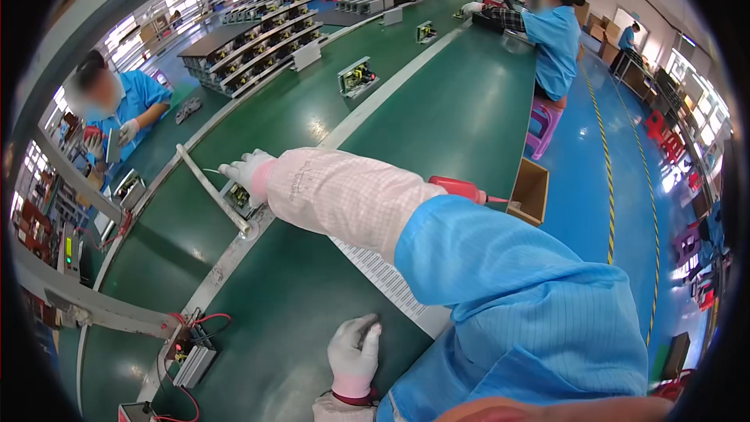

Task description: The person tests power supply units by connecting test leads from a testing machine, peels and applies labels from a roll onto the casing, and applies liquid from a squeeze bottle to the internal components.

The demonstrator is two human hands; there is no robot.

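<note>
My right hand (248, 171), in a white glove with a pink cuff, reaches across to the green conveyor with its fingers stretched out. A thin pale strip shows at its fingertips; I cannot tell whether they touch it. Partly hidden beneath the hand is a small unit with yellow parts (237, 194), beside a white rod (212, 191). Near the bottom, my left hand (355, 353), also gloved, rests over the green table, fingers loosely bent and thumb apart, with nothing seen in it. A printed sheet (384, 277) lies partly under my right sleeve.
A red bottle (457, 187) lies beyond my right sleeve, near a cardboard box (531, 191). Another unit (357, 78) sits up the conveyor. A device with red leads (194, 361) is at lower left. Co-workers in blue sit at left (139, 98) and upper right (553, 47).
</note>
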